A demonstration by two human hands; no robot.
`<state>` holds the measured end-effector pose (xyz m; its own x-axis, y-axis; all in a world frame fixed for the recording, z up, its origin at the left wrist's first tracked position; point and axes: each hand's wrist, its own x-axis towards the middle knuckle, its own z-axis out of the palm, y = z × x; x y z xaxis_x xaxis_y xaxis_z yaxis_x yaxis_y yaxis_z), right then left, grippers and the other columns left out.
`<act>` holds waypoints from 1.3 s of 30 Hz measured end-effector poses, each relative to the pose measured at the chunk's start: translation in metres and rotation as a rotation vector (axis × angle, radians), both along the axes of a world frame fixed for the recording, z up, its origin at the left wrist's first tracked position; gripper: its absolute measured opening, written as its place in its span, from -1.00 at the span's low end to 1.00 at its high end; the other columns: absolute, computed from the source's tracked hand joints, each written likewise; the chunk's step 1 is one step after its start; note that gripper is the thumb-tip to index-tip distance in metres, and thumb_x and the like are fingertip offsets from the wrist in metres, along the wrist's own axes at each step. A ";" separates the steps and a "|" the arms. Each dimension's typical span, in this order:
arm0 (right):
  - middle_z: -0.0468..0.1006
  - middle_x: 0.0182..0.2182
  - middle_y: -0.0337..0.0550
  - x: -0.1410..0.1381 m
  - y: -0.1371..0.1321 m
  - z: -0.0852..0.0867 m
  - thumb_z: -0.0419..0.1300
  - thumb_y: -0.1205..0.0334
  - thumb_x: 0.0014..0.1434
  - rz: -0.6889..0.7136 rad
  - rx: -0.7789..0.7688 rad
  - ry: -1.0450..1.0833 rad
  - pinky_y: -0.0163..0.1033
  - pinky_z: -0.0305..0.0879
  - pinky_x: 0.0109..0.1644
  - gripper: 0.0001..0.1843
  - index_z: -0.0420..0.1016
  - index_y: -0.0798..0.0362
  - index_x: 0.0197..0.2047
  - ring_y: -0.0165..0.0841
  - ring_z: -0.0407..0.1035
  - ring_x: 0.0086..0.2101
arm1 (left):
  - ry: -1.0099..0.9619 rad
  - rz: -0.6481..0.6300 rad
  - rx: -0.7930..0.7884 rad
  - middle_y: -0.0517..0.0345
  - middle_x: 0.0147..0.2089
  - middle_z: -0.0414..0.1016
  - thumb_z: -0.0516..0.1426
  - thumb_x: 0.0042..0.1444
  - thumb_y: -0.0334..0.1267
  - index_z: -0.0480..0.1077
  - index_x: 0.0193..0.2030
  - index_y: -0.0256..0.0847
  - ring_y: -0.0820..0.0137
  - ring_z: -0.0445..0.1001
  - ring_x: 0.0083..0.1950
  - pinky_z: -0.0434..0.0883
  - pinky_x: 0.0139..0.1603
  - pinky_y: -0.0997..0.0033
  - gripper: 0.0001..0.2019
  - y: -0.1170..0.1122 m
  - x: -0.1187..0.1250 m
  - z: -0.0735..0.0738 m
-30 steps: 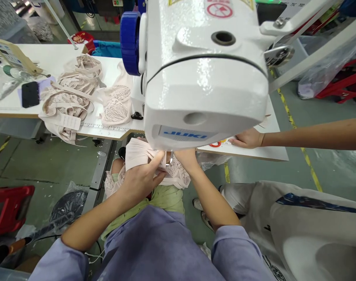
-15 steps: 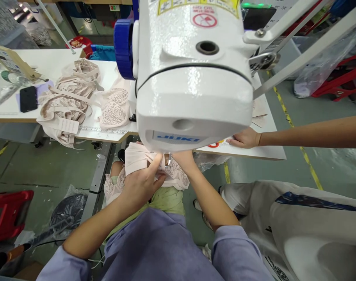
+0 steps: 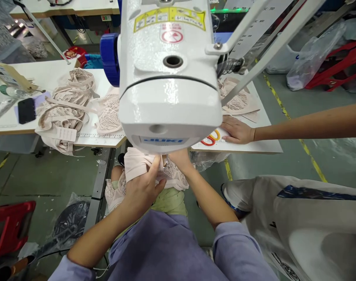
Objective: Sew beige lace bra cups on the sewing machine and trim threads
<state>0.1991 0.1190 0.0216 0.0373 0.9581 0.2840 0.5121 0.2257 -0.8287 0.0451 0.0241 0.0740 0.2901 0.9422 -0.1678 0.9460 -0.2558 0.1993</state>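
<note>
My view swings, baring a lace piece (image 3: 238,102) right of the machine head (image 3: 170,113). Near, over the lap, my left hand (image 3: 141,191) still pinches the beige garment (image 3: 137,164); work seems little advanced. I cannot tell my half-hidden right hand's (image 3: 180,160) grip. Far left, a red basket (image 3: 82,59) holds indistinct bits.

garment (image 3: 135,162): matt cloth, openwork lace | machine head (image 3: 169,111): glossy, smooth
</note>
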 end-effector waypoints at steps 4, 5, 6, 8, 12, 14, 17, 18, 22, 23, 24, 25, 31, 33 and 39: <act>0.47 -0.32 -0.14 -0.002 0.000 0.004 0.12 0.17 0.21 -0.059 -0.073 0.129 -0.09 0.42 -0.15 -0.90 0.37 -0.01 -0.22 -0.28 0.32 -0.37 | -0.013 -0.018 0.026 0.02 -0.24 0.60 0.15 0.26 -0.03 0.08 0.48 -0.14 0.21 0.58 -0.26 0.33 -0.34 0.42 -0.30 -0.002 -0.006 -0.001; 0.47 -0.33 -0.14 -0.003 0.000 0.004 0.13 0.15 0.21 -0.056 -0.076 0.141 -0.09 0.42 -0.14 -0.89 0.36 -0.01 -0.23 -0.28 0.32 -0.36 | -0.014 -0.013 0.037 0.00 -0.21 0.60 0.15 0.26 -0.02 0.08 0.48 -0.14 0.20 0.58 -0.25 0.33 -0.33 0.42 -0.29 -0.002 -0.008 -0.002; 0.47 -0.33 -0.14 -0.003 0.001 0.004 0.13 0.14 0.21 -0.049 -0.074 0.148 -0.08 0.41 -0.12 -0.88 0.36 -0.01 -0.23 -0.27 0.32 -0.36 | -0.013 -0.007 0.048 -0.01 -0.17 0.60 0.15 0.27 -0.01 0.07 0.49 -0.14 0.20 0.58 -0.24 0.34 -0.33 0.42 -0.29 -0.002 -0.010 -0.002; 0.46 -0.34 -0.14 -0.004 0.002 0.002 0.14 0.14 0.20 -0.040 -0.066 0.163 -0.08 0.41 -0.10 -0.88 0.35 -0.02 -0.22 -0.26 0.34 -0.34 | -0.010 -0.004 0.068 -0.04 -0.11 0.60 0.14 0.27 -0.01 0.06 0.49 -0.13 0.20 0.58 -0.24 0.33 -0.34 0.42 -0.29 -0.002 -0.011 -0.003; 0.45 -0.35 -0.17 -0.002 0.000 0.001 0.14 0.17 0.16 -0.088 -0.055 0.243 -0.10 0.41 -0.12 -0.91 0.29 -0.03 -0.30 -0.28 0.34 -0.35 | -0.003 -0.061 0.086 -0.05 -0.12 0.61 0.14 0.28 -0.04 0.05 0.50 -0.15 0.17 0.59 -0.22 0.34 -0.35 0.41 -0.29 -0.002 -0.008 -0.004; 0.47 -0.31 -0.16 -0.001 -0.002 0.002 0.15 0.17 0.17 -0.085 -0.037 0.283 -0.12 0.41 -0.14 -0.90 0.31 -0.02 -0.29 -0.31 0.33 -0.36 | -0.014 -0.072 0.102 -0.05 -0.11 0.61 0.14 0.28 -0.04 0.04 0.50 -0.15 0.15 0.59 -0.21 0.35 -0.34 0.40 -0.29 -0.002 -0.009 -0.005; 0.51 -0.18 -0.11 -0.003 -0.004 0.004 0.16 0.12 0.20 -0.041 -0.022 0.314 -0.15 0.41 -0.16 -0.83 0.39 0.00 -0.17 -0.36 0.31 -0.39 | -0.030 -0.062 0.124 -0.03 -0.14 0.61 0.12 0.30 -0.01 0.01 0.51 -0.16 0.19 0.60 -0.28 0.35 -0.36 0.40 -0.29 -0.004 -0.016 -0.010; 0.52 -0.14 -0.09 -0.003 -0.005 0.003 0.17 0.09 0.22 -0.039 -0.025 0.325 -0.16 0.41 -0.16 -0.79 0.41 0.00 -0.13 -0.37 0.31 -0.39 | -0.038 -0.062 0.134 -0.02 -0.17 0.61 0.11 0.31 0.00 -0.02 0.51 -0.18 0.20 0.59 -0.31 0.35 -0.37 0.40 -0.28 -0.005 -0.018 -0.012; 0.51 -0.04 -0.04 -0.003 -0.017 -0.003 0.17 -0.04 0.25 -0.086 -0.059 0.433 -0.19 0.42 -0.13 -0.63 0.40 0.00 0.02 -0.34 0.39 -0.29 | -0.128 -0.055 0.179 -0.03 -0.28 0.62 0.09 0.31 0.11 -0.20 0.53 -0.39 0.20 0.59 -0.38 0.38 -0.41 0.39 -0.12 -0.008 -0.026 -0.022; 0.51 -0.05 -0.04 -0.002 -0.022 -0.006 0.17 -0.07 0.26 -0.095 -0.069 0.467 -0.19 0.42 -0.12 -0.61 0.38 -0.01 0.03 -0.33 0.41 -0.26 | -0.152 -0.049 0.184 -0.06 -0.27 0.63 0.08 0.30 0.13 -0.26 0.53 -0.44 0.21 0.59 -0.40 0.39 -0.42 0.39 -0.08 -0.008 -0.027 -0.025; 0.51 -0.07 -0.05 0.000 -0.029 -0.008 0.16 -0.09 0.27 -0.097 -0.084 0.498 -0.20 0.42 -0.11 -0.60 0.37 -0.01 0.03 -0.33 0.41 -0.24 | -0.170 -0.041 0.188 -0.10 -0.24 0.64 0.08 0.30 0.14 -0.30 0.53 -0.46 0.22 0.58 -0.42 0.41 -0.42 0.38 -0.05 -0.009 -0.027 -0.027; 0.51 -0.09 -0.07 0.002 -0.038 -0.011 0.16 -0.11 0.28 -0.098 -0.101 0.524 -0.20 0.42 -0.10 -0.60 0.35 -0.02 0.02 -0.33 0.42 -0.23 | -0.183 -0.038 0.195 -0.15 -0.19 0.64 0.08 0.30 0.15 -0.34 0.53 -0.46 0.23 0.59 -0.43 0.44 -0.40 0.37 -0.03 -0.010 -0.026 -0.029; 0.53 -0.16 -0.11 0.009 -0.104 -0.014 0.22 -0.17 0.23 0.008 -0.201 0.372 -0.14 0.38 -0.01 -0.58 0.42 -0.01 -0.06 -0.25 0.43 -0.15 | -0.179 -0.204 0.422 -0.48 0.31 0.38 0.09 0.32 0.07 -0.53 0.54 -0.42 -0.01 0.56 0.15 0.51 0.10 0.14 0.01 -0.044 -0.007 -0.044; 0.54 -0.25 -0.16 0.009 -0.124 -0.011 0.20 -0.17 0.24 0.060 -0.298 0.364 -0.18 0.37 -0.11 -0.61 0.45 0.00 -0.13 -0.28 0.41 -0.23 | -0.192 -0.300 0.438 -0.49 0.39 0.27 0.11 0.31 0.07 -0.53 0.54 -0.46 -0.07 0.40 0.34 0.39 0.29 0.06 0.04 -0.064 -0.001 -0.048; 0.51 -0.39 -0.20 0.016 -0.153 -0.009 0.21 -0.21 0.21 -0.007 -0.520 0.732 -0.28 0.30 -0.33 -0.56 0.48 0.03 -0.25 -0.36 0.34 -0.39 | -0.539 -0.323 -0.146 0.03 -0.15 0.68 0.13 0.32 -0.04 -0.07 0.50 -0.21 0.31 0.65 -0.29 0.54 -0.28 0.40 -0.28 -0.085 -0.017 -0.028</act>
